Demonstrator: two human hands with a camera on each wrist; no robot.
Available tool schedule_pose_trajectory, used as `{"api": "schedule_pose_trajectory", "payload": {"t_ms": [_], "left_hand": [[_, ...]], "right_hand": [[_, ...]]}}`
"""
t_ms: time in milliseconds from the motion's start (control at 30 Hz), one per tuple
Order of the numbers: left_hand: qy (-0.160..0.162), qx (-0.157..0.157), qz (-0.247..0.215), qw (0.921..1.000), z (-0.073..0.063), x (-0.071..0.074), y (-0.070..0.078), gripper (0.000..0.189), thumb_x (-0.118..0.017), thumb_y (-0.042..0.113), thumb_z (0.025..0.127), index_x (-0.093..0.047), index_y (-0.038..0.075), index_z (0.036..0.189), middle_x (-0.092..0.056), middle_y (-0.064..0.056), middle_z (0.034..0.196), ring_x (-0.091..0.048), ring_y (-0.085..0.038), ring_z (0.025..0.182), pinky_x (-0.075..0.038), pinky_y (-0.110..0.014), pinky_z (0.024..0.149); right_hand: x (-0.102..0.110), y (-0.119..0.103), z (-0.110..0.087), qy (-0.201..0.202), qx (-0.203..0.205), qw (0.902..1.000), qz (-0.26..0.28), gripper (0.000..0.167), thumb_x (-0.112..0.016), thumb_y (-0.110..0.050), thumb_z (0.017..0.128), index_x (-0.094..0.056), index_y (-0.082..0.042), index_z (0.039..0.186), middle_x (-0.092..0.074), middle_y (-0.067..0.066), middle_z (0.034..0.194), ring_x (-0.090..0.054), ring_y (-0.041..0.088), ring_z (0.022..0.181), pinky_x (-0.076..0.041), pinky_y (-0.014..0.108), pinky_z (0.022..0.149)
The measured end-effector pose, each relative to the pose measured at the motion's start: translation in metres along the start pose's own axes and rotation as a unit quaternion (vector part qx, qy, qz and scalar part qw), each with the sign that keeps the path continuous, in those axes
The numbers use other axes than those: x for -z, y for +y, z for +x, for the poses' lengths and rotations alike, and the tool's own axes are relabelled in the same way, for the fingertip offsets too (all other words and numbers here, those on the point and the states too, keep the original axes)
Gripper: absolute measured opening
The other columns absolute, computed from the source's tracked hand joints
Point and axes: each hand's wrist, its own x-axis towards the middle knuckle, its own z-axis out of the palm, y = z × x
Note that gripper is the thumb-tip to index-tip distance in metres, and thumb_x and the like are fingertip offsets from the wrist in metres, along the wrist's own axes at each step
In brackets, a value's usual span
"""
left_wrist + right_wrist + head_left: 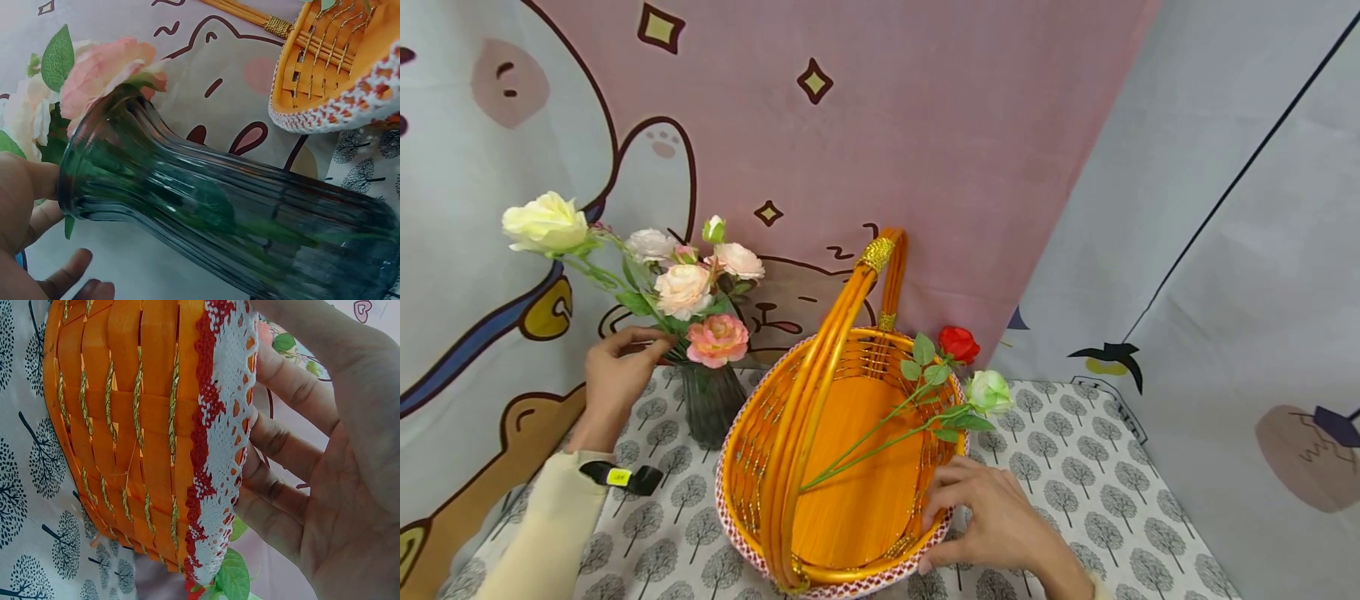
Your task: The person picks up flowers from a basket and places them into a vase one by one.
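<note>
At the left, a ribbed grey-green glass vase (709,404) holds several artificial flowers, among them a coral flower (718,340) and a pale yellow rose (546,225) leaning far out to the left. My left hand (621,367) is at the vase mouth, thumb and forefinger pinching among the stems; in the left wrist view the vase rim hides those fingertips. My right hand (992,517) holds the near right rim of an orange woven basket (850,517), fingers over the inside and thumb outside. Along that rim runs red-and-white lace trim (219,437).
Inside the basket lie a red rose (958,344) and a pale green rose (988,392), their heads over the right rim. A tall basket handle (823,358) arches above. The tree-print tablecloth (1067,467) meets a cartoon-print backdrop (970,167) behind.
</note>
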Motion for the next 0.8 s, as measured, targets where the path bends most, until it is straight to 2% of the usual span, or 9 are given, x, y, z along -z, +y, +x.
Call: {"api": "schedule_pose_trajectory", "payload": {"t_ms": [267, 433, 500, 667, 800], "left_hand": [[0.057, -0.012, -0.069, 0.996, -0.0042, -0.0057, -0.0051, 0.021, -0.074, 0.035, 0.095, -0.076, 0.019, 0.109, -0.065, 0.026, 0.09, -0.057, -0.001, 0.084, -0.044, -0.017, 0.064], [0.084, -0.032, -0.087, 0.9921, -0.0035, -0.0082, -0.0055, 0.024, -0.076, 0.033, 0.094, -0.078, 0.018, 0.112, -0.064, 0.026, 0.091, -0.056, 0.001, 0.088, -0.042, -0.017, 0.062], [0.076, -0.033, -0.084, 0.993, -0.0036, -0.0084, -0.0056, 0.022, -0.075, 0.03, 0.095, -0.078, 0.017, 0.112, -0.066, 0.028, 0.089, -0.059, 0.002, 0.086, -0.043, -0.016, 0.062], [0.038, -0.012, -0.065, 0.9971, -0.0052, -0.0081, -0.007, 0.019, -0.068, 0.026, 0.099, -0.077, 0.016, 0.112, -0.069, 0.029, 0.087, -0.063, 0.001, 0.081, -0.047, -0.014, 0.064], [0.036, -0.004, -0.058, 0.9976, -0.007, -0.0083, -0.0084, 0.02, -0.065, 0.03, 0.1, -0.076, 0.018, 0.113, -0.067, 0.027, 0.091, -0.061, -0.001, 0.085, -0.047, -0.014, 0.066]], "right_hand": [[-0.0007, 0.0013, 0.0002, 0.008, 0.014, 0.9999, -0.002, 0.026, -0.081, -0.069, 0.07, -0.068, -0.051, 0.084, -0.057, -0.032, 0.092, -0.05, -0.008, 0.086, -0.029, 0.016, 0.05], [-0.0002, 0.0009, 0.0002, 0.001, 0.007, 1.0, 0.004, 0.026, -0.082, -0.068, 0.069, -0.069, -0.051, 0.084, -0.058, -0.032, 0.092, -0.05, -0.007, 0.085, -0.029, 0.015, 0.05], [0.0002, 0.0007, 0.0003, 0.001, 0.006, 1.0, 0.005, 0.026, -0.082, -0.068, 0.07, -0.069, -0.051, 0.083, -0.058, -0.032, 0.092, -0.05, -0.007, 0.084, -0.029, 0.015, 0.05], [-0.0004, 0.0016, 0.0006, 0.009, 0.015, 0.9999, 0.0, 0.026, -0.082, -0.068, 0.07, -0.069, -0.051, 0.084, -0.058, -0.031, 0.091, -0.05, -0.006, 0.084, -0.029, 0.015, 0.051], [-0.001, 0.0025, 0.0009, 0.014, 0.016, 0.9997, -0.007, 0.027, -0.081, -0.07, 0.068, -0.069, -0.051, 0.083, -0.057, -0.033, 0.091, -0.05, -0.008, 0.086, -0.03, 0.014, 0.052]]}}
